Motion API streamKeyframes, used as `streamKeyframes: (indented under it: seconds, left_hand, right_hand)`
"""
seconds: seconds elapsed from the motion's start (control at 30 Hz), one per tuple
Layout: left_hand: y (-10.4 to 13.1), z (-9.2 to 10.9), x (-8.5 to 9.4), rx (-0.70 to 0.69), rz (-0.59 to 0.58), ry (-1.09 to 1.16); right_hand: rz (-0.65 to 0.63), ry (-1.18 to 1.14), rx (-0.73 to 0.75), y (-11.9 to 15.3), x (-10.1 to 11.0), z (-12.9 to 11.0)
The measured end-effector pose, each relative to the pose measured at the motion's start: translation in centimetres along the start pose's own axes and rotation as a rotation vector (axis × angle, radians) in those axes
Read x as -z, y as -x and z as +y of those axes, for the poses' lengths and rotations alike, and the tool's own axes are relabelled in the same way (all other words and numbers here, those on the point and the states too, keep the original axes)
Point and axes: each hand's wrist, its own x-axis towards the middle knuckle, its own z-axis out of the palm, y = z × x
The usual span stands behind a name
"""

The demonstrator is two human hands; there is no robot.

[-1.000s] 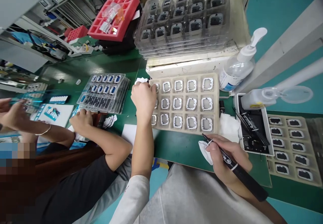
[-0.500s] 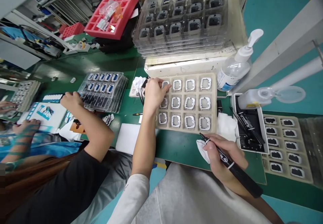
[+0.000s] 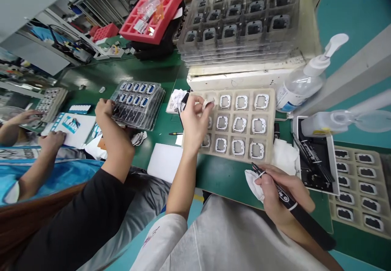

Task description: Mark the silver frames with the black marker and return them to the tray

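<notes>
My left hand (image 3: 195,118) is closed at the upper left corner of a beige tray (image 3: 233,157). Between its thumb and fingers is a small white square frame (image 3: 208,101), tilted and partly hidden by the fingers. Other white frames (image 3: 241,102) with open centres sit in the tray's compartments, and the left column is partly covered by my hand. Below the tray's right side, my right hand (image 3: 282,189) grips a black marker pen (image 3: 285,198), tip pointing up and left. A crumpled white wipe (image 3: 254,182) shows beside its fingers, also apparently held.
Clear stacked trays (image 3: 238,47) stand on a white box behind. To the right are a pump bottle (image 3: 305,79), a white bin (image 3: 335,177) with black pens, and another beige tray (image 3: 357,181). A co-worker's arm (image 3: 117,148) reaches over the table at left.
My left hand has raised and tilted the white frame from its compartment at the tray's upper left. The view has shifted left. My right hand keeps its hold on the marker pen.
</notes>
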Motion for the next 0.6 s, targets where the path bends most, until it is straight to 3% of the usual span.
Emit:
streamKeyframes:
  seconds: [0.1,0.3,0.43,0.6]
  left_hand:
    - [4.4,2.2,0.2,0.203,-0.085,0.355]
    - [12.9,4.9,-0.8,0.584,-0.237,0.532]
    - [15.5,5.0,-1.9,0.639,-0.212,0.561]
    - [16.1,4.9,-2.6,0.583,-0.212,0.488]
  right_hand:
    - [-0.029,0.014,0.013,-0.2,0.2,-0.1]
    - [-0.1,-0.076,0.094,-1.2,-0.2,-0.7]
    - [-0.144,-0.062,0.191,-2.2,-1.0,-1.7]
    - [-0.139,0.023,0.09,-2.5,-1.3,-2.5]
